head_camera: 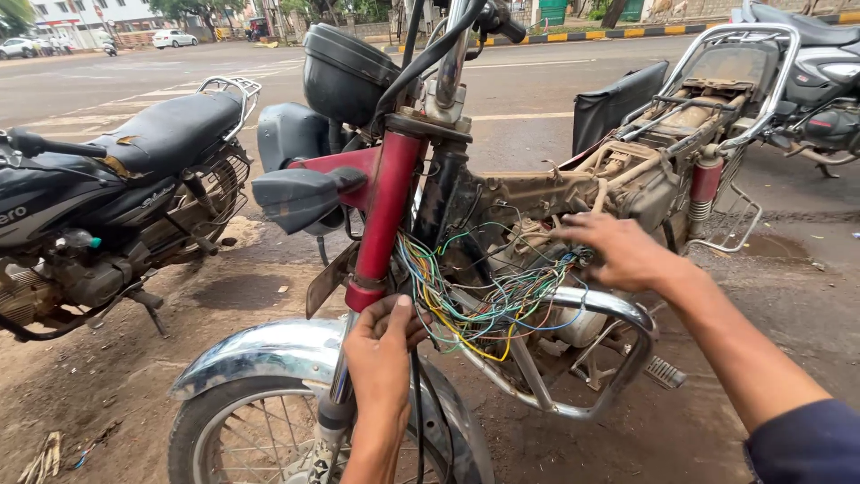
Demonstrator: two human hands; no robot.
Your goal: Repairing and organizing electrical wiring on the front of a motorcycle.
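A stripped motorcycle stands in front of me, its red fork tube (pixel 387 211) upright at centre. A tangle of coloured wires (pixel 488 300) hangs loose behind the fork, over the chrome crash guard (pixel 618 309). My left hand (pixel 381 354) grips the lower end of the fork just above the chrome front mudguard (pixel 260 351), thumb up by the wires and a black cable. My right hand (pixel 618 251) reaches across into the bare frame, fingers spread at the right end of the wire bundle, touching it.
A black motorcycle (pixel 107 197) is parked close on the left. Another machine (pixel 820 90) stands at the upper right. The bike's own black seat (pixel 618 100) is tipped up behind the frame. Muddy ground lies below; a paved road runs behind.
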